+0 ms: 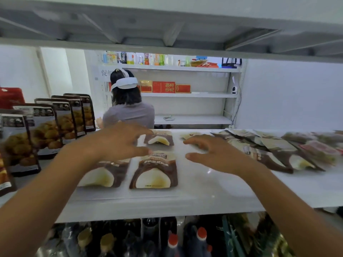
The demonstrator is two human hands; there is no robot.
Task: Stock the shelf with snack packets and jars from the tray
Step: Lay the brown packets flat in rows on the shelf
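Observation:
Brown-and-cream snack packets lie flat on the white shelf [204, 186]. One packet [155, 171] lies front centre, another [104, 173] to its left, and a third [160, 139] farther back. My left hand [120, 140] hovers over them with fingers spread and holds nothing. My right hand [209, 153] reaches in beside it, fingers relaxed and spread, its fingertips over a small pale packet [189, 135] at the back. No tray or jar is in view.
Upright packets [46, 127] with golden balls stand in rows at the left. A heap of overlapping packets [269, 151] lies at the right. Bottles [172, 242] stand on the shelf below. Through the shelf's open back, a person [128, 106] works at another shelf unit.

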